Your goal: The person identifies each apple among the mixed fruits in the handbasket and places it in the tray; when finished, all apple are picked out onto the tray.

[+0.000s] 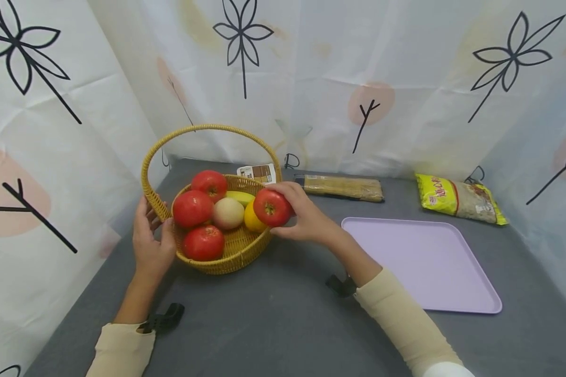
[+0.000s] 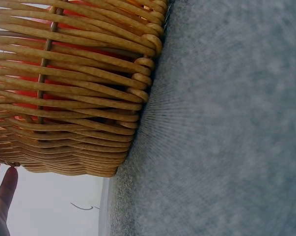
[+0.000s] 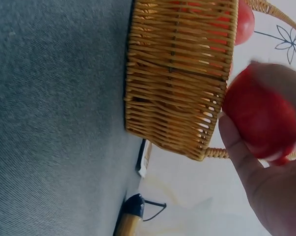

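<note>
I observe: right hand, curled, grips red fruit mid-frame; left hand, loosely spread, touches wicker basket left of centre.

the head camera looks forward and down from above the near side of the wicker basket. both wrist cameras sit low before it, turned sideways, the left closer to its wall. head and right wrist views share the red fruit at its right rim.
</note>
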The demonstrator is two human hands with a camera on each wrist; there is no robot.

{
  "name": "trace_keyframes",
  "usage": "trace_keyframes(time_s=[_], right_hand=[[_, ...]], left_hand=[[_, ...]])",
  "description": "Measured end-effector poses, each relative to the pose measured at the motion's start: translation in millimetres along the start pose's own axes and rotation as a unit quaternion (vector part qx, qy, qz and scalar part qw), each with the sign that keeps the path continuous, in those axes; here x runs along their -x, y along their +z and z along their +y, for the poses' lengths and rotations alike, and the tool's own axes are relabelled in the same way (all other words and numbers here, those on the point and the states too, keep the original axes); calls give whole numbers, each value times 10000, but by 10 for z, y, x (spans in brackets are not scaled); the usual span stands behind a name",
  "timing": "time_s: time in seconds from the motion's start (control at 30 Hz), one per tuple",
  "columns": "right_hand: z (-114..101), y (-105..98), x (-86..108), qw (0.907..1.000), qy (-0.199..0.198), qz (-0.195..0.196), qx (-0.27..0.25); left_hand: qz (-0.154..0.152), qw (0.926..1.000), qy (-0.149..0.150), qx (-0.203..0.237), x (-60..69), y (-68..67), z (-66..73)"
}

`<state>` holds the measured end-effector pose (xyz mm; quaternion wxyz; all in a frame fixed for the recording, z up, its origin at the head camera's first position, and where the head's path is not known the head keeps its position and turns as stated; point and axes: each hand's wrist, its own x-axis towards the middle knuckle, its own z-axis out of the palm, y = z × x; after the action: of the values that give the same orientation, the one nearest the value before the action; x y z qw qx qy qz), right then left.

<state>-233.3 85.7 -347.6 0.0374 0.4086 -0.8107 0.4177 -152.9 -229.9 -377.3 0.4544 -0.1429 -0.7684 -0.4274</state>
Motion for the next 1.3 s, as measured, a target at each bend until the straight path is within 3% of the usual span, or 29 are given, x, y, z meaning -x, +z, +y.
trace_keyframes(time_s=[0.43, 0.73, 1.0, 1.3], right_hand=[[-59, -14, 132, 9956, 298, 356, 814], [-93, -73, 263, 9970, 413, 445, 485], [-38, -182, 396, 9936, 940, 520, 343], [94, -354, 600, 9855, 1492, 702, 413]], left_hand=[[-1, 10000, 40, -50, -1, 12, -10], [14, 10000, 63, 10, 7, 4, -41], [-2, 9998, -172, 35, 35, -3, -41], [-13, 10000, -91, -10, 17, 1, -33]])
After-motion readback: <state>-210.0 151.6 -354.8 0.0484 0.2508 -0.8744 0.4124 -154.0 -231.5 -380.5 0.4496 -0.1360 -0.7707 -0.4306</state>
